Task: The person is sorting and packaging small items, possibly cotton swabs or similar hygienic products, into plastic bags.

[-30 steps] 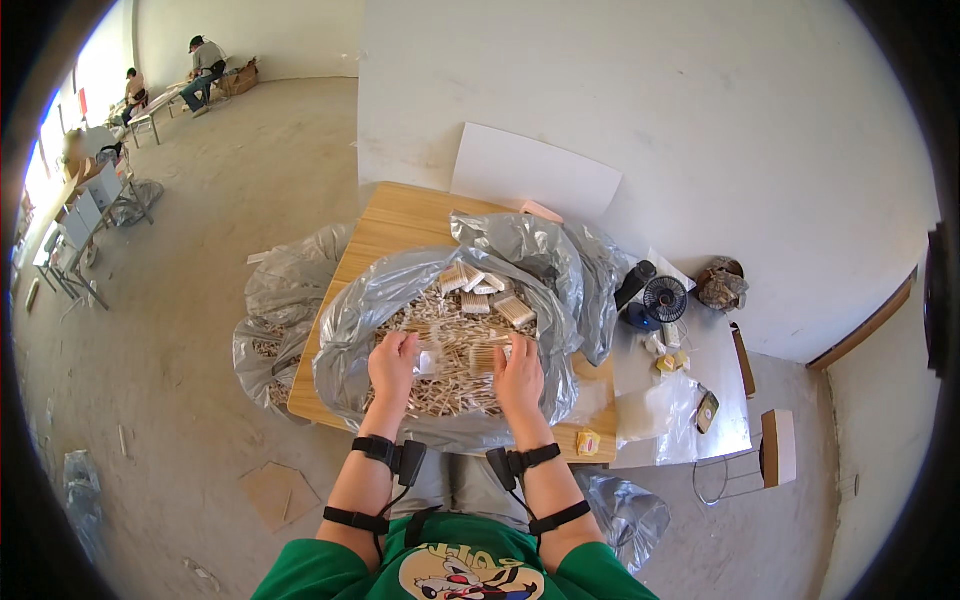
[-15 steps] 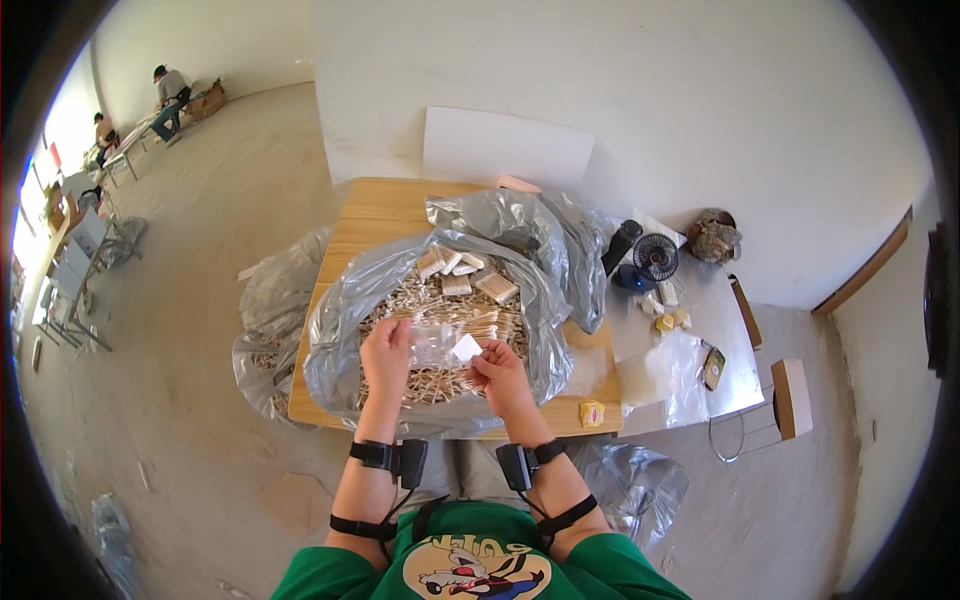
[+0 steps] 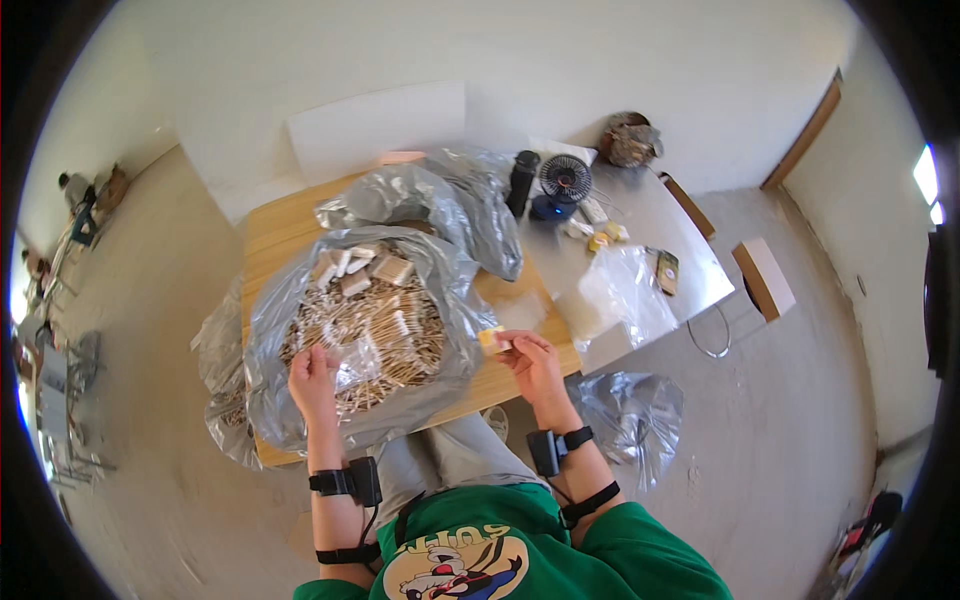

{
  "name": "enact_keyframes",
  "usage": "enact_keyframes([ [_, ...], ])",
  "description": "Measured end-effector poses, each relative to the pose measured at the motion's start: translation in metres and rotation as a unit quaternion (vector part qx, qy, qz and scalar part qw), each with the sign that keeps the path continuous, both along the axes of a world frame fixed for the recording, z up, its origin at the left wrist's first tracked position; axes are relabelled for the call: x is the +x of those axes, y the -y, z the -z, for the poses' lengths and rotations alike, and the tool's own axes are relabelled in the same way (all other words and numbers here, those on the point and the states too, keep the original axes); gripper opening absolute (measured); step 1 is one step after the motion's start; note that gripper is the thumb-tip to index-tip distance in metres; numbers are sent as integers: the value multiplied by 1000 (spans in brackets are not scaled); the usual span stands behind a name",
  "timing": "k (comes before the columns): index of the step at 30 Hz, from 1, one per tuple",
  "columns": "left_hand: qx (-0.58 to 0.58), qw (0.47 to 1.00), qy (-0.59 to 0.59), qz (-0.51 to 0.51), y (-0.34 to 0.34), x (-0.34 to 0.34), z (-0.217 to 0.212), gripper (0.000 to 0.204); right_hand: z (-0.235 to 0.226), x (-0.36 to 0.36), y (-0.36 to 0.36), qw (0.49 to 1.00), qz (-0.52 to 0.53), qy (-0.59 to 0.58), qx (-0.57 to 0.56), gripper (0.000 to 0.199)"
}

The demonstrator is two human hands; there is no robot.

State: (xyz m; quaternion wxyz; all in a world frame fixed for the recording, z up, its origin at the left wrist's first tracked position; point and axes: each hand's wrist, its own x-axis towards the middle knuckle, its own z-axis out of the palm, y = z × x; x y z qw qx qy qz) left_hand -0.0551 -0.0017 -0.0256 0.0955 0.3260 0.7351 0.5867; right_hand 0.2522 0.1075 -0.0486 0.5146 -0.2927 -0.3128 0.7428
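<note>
1. On the wooden worktop (image 3: pixel 275 220) we see an open grey plastic bag (image 3: pixel 268 350), filled with loose cotton swabs (image 3: pixel 400 345); packed swab bundles (image 3: pixel 393 270) lie toward its far side.
2. Our left hand (image 3: pixel 314 392) is over the bag's left part, its fingers closed, pinching a clear plastic pouch (image 3: pixel 357 364) above the swabs.
3. Our right hand (image 3: pixel 540 370) is just right of the bag, its fingers pinched on a small yellow packet (image 3: pixel 490 340); any print there is too small to read.
4. Nearer us than the bag, our green T-shirt (image 3: pixel 640 548) carries pale lettering above a cartoon print.
</note>
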Motion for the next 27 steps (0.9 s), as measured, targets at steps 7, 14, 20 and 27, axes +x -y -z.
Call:
enact_keyframes([
  [7,-33,997,58,32,-20,21,10,27,110,88,-26,928,161,337,-1,9],
  [14,-23,991,96,92,-31,50,-7,27,135,88,-30,685,165,679,206,13],
  [20,-36,984,113,130,-39,71,-2,23,94,70,-11,661,179,705,184,7],
  [27,-44,961,24,273,-56,138,-6,20,-3,8,31,979,-48,176,87,30],
])
